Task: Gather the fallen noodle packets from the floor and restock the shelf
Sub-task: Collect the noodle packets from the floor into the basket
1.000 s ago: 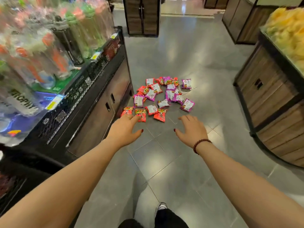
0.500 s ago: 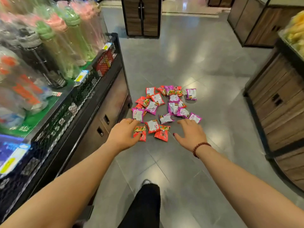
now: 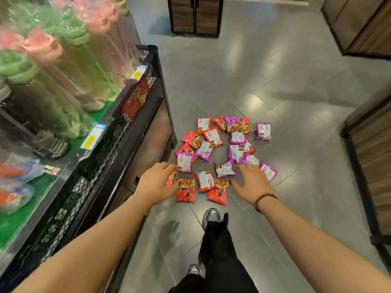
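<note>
Grips wide, empty: left hand [image 3: 155, 183] and right hand [image 3: 253, 185] outstretched above noodle packets [image 3: 206, 180].

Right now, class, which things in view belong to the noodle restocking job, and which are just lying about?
Job: noodle packets, left hand, right hand, black mesh shelf.
Just there: wrapped bottles, price tags, wooden cabinets.
</note>
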`<state>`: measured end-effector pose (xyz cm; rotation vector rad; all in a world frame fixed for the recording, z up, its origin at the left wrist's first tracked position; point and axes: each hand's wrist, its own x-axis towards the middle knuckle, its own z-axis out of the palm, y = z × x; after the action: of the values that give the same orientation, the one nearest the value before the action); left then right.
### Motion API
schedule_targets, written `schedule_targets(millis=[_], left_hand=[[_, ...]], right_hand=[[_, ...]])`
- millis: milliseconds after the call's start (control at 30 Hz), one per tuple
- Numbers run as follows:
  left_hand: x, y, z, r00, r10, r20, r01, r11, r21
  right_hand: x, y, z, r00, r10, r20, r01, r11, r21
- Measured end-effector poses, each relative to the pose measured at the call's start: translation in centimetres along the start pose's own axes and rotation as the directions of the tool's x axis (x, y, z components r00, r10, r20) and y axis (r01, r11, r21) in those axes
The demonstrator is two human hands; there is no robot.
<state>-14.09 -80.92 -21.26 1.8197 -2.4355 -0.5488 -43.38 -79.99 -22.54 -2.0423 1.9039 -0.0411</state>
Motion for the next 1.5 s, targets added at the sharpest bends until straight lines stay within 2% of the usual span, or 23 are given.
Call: schedule_targets(millis=[367,467,567,700,767,867,1000,1133,1233,1367,1500], left_hand=[[15.5,-5.4,1.0,0.983,-0.183,-0.001,0.183,0.982,-0.039],[18.5,-6.5,2.6,0.972,-0.233,0.044,0.235,0.97,-0.057],[21.3,-8.2,5.7,0.967,-0.253,0.03,0.255,0.964,-0.071],[25.2,-11.0,12.4,0.945,-0.307,0.112,0.322,0.933,-0.161],[26.8,-12.3,16.7,0.938,-0.33,0.102,0.344,0.918,-0.195],[28.5,-14.6,24.1,0.924,-0.366,0.107,0.382,0.889,-0.252],[29.4,-18.2,35.1,0.907,-0.375,0.192,0.418,0.856,-0.305],[29.5,-21.0,44.8,0.877,-0.397,0.271,0.473,0.809,-0.349],[29.3,-23.1,51.1,0.818,-0.453,0.354,0.565,0.745,-0.355],[29.0,-25.3,57.1,0.756,-0.51,0.41,0.651,0.652,-0.389],[28.9,-26.6,60.4,0.77,-0.5,0.397,0.635,0.66,-0.402]], right_hand=[[19.8,3.8,1.3,0.987,0.003,0.162,-0.009,0.999,0.033],[23.7,4.2,2.7,0.98,0.001,0.201,-0.01,0.999,0.043],[27.1,4.5,5.2,0.97,-0.002,0.243,-0.016,0.997,0.07],[31.5,6.0,11.7,0.963,0.028,0.269,-0.052,0.995,0.082],[33.5,6.9,16.0,0.952,0.045,0.303,-0.071,0.995,0.073],[36.0,8.5,23.3,0.925,0.057,0.377,-0.095,0.992,0.084],[38.1,11.0,34.0,0.912,0.058,0.406,-0.108,0.989,0.101],[39.2,12.9,43.5,0.913,0.065,0.404,-0.121,0.986,0.116],[40.2,14.2,49.6,0.913,0.064,0.403,-0.126,0.983,0.131],[41.6,15.1,55.5,0.908,0.079,0.411,-0.173,0.965,0.195],[43.2,15.4,58.7,0.894,0.127,0.429,-0.236,0.949,0.211]])
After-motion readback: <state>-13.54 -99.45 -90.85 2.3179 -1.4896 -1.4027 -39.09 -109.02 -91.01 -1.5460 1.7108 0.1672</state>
